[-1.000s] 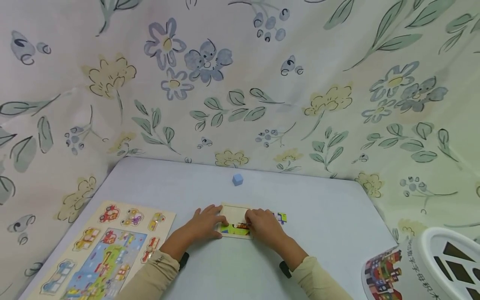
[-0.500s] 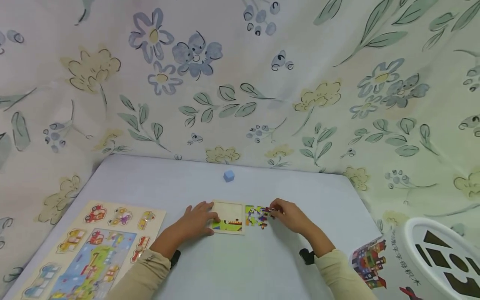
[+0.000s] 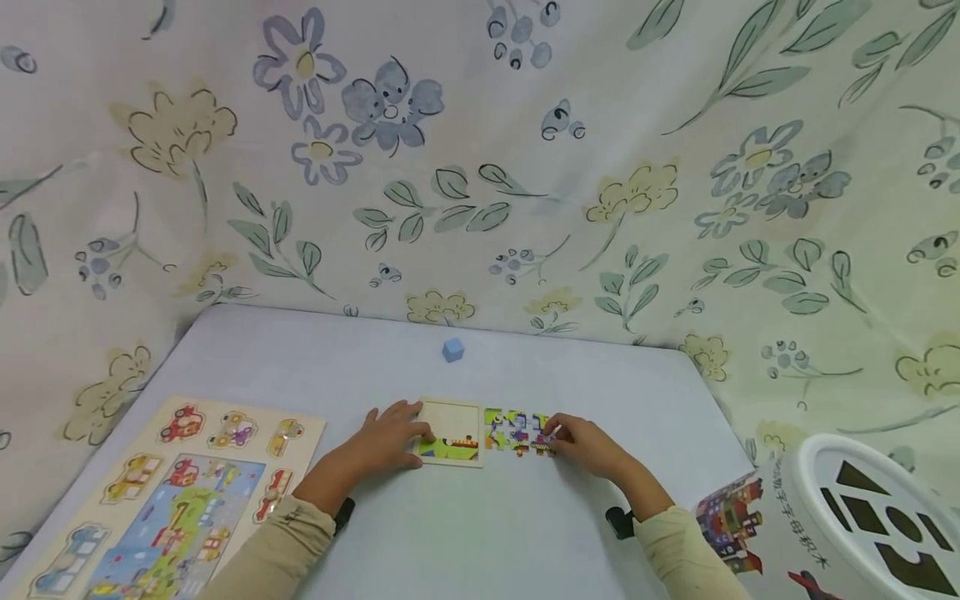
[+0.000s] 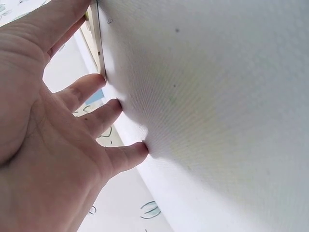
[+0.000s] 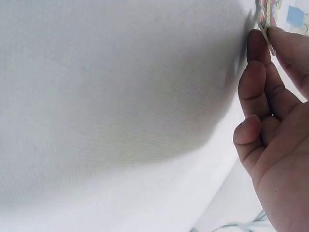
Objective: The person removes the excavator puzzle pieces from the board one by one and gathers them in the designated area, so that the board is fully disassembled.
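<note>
A square wooden puzzle tray lies mid-table, with green pieces fitted along its lower part. My left hand rests at its left side, thumb near the lower corner and one finger over the fitted pieces. The left wrist view has that hand's fingers spread, tips on the tabletop beside the tray's edge. To the right of the tray lie several colourful jigsaw pieces. At their right end my right hand pinches a jigsaw piece between thumb and fingertips, close over the table.
A large board puzzle with vehicle pieces lies at the left. Beyond the tray sits a small blue cube. A white tub with a slotted lid stands at the front right. Floral cloth hangs behind the table.
My right hand has moved from over the tray out to the loose pieces at the right, then pinched one at their right end. The left hand has stayed at the tray's left side.
</note>
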Motion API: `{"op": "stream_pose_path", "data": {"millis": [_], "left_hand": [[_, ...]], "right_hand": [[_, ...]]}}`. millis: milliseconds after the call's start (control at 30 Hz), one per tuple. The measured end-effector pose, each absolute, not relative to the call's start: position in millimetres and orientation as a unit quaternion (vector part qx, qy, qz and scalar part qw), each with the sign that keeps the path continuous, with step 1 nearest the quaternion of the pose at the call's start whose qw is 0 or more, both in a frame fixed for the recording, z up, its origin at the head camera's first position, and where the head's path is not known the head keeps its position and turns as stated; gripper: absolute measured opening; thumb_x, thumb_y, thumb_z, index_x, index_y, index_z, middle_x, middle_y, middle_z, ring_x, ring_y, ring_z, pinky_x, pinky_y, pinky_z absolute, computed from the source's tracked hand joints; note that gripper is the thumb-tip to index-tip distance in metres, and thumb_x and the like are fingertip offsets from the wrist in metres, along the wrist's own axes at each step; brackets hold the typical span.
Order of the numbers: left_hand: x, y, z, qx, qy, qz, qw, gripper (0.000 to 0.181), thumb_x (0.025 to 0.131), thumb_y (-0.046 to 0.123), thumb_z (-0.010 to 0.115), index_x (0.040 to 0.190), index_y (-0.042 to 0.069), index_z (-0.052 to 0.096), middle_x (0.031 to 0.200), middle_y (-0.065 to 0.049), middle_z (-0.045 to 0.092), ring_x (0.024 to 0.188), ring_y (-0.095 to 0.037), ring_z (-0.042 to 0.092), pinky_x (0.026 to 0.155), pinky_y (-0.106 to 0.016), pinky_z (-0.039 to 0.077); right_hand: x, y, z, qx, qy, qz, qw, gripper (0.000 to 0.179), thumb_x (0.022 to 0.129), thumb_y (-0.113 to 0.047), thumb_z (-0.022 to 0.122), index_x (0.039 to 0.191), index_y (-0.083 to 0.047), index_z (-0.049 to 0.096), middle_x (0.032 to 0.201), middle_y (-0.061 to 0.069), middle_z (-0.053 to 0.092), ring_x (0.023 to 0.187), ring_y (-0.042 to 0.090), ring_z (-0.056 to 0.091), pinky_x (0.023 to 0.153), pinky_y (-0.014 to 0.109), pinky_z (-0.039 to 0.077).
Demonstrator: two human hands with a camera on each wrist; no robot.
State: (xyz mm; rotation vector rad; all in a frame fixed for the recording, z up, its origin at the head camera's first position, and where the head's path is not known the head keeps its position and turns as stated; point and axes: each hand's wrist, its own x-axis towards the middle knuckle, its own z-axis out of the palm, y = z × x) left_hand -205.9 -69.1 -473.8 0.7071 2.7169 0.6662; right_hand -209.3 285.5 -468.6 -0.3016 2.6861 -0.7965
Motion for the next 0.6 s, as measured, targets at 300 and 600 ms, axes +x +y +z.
{"op": "stream_pose_path", "data": {"millis": [300,600], "left_hand": [[-208.8,-68.6,-476.3,0.244,0.935,0.225,0.126,0.03,0.081,0.023,0.079,0.109,0.021,0.07,0.152,-0.015,0.039,0.144,-0.039,0.026,0.107,-0.072,0.017],[-208.2,-68.0,-475.4,0.244,0.935,0.223,0.131,0.03,0.08,0.022,0.08,0.108,0.021,0.07,0.151,-0.017,0.039,0.143,-0.04,0.027,0.107,-0.072,0.018]], "right_hand": [[-207.4,281.7,-470.2,-0.108,0.948,-0.26,0.147,0.013,0.094,-0.012,0.063,0.107,-0.014,0.062,0.082,-0.004,0.06,0.073,0.013,0.052,0.064,0.028,0.044],[-205.5,279.6,-468.6,-0.1,0.955,-0.243,0.137,0.015,0.09,-0.013,0.068,0.104,-0.014,0.062,0.083,-0.004,0.061,0.073,0.012,0.052,0.065,0.029,0.044]]}}
